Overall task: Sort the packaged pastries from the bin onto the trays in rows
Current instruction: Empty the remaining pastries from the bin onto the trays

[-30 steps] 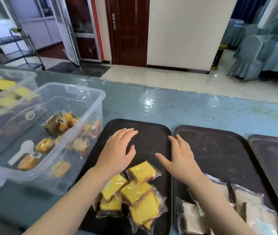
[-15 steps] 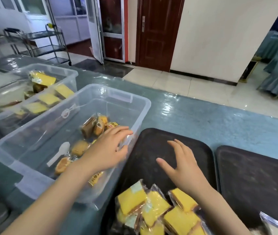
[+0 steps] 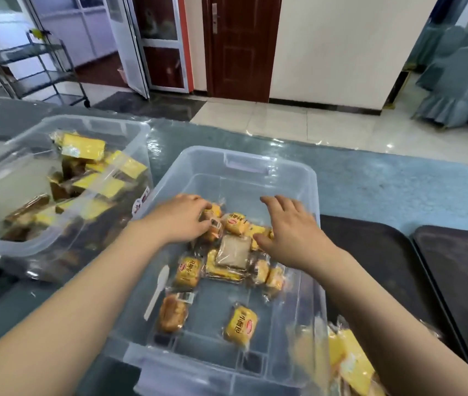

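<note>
A clear plastic bin (image 3: 244, 157) in front of me holds several packaged pastries, most in yellow wrappers (image 3: 240, 325), plus one flat brown one (image 3: 232, 251). Both hands are inside the bin. My left hand (image 3: 180, 218) curls its fingers around a small wrapped pastry (image 3: 212, 224) at the back of the pile. My right hand (image 3: 289, 232) is spread with straight fingers over the pile's right side and holds nothing. A dark tray (image 3: 384, 264) lies right of the bin, with yellow cake packets (image 3: 349, 364) at its near end.
A white plastic spoon (image 3: 158, 290) lies on the bin's floor. A second clear bin (image 3: 90, 121) with yellow cake packets stands to the left. Another dark tray (image 3: 461, 270) lies at the far right. The blue table runs back to a tiled floor.
My view swung left from the trays to the bin. Both hands moved from above the tray into the bin, and my left hand closed on a pastry.
</note>
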Demonstrator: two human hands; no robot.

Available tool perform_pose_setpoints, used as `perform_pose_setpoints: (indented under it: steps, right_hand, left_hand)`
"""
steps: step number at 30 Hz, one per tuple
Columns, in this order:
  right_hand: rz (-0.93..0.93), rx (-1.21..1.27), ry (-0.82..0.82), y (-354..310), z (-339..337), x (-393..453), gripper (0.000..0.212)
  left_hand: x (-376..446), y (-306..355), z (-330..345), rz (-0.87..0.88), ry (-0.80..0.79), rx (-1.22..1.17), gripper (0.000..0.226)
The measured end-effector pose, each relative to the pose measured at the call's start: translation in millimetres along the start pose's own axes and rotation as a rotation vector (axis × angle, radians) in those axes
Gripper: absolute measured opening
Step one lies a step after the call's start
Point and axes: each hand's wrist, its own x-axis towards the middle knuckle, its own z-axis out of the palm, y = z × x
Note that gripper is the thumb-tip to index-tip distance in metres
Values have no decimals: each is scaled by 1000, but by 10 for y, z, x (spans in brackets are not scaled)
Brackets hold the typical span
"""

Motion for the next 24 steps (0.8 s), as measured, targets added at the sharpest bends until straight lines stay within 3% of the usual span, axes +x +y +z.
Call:
perform_pose_setpoints:
  steps: [4,10,17,24]
  right_hand:
    - [34,-109,-202,-315,296,616,71]
    - [47,-294,-561,-429,843,980,64]
    - [64,-430,-641,-266,1291,917,83]
    - [-11,-581,-574,-376,1382,819,60]
  left_hand:
    - [292,-47,251,33,-313,33,32]
    - [420,-219,847,31,-400,76,41]
    - [360,-282,1277,-73,-452,-67,52]
    - [272,-322,1387,-86,-419,-151,58]
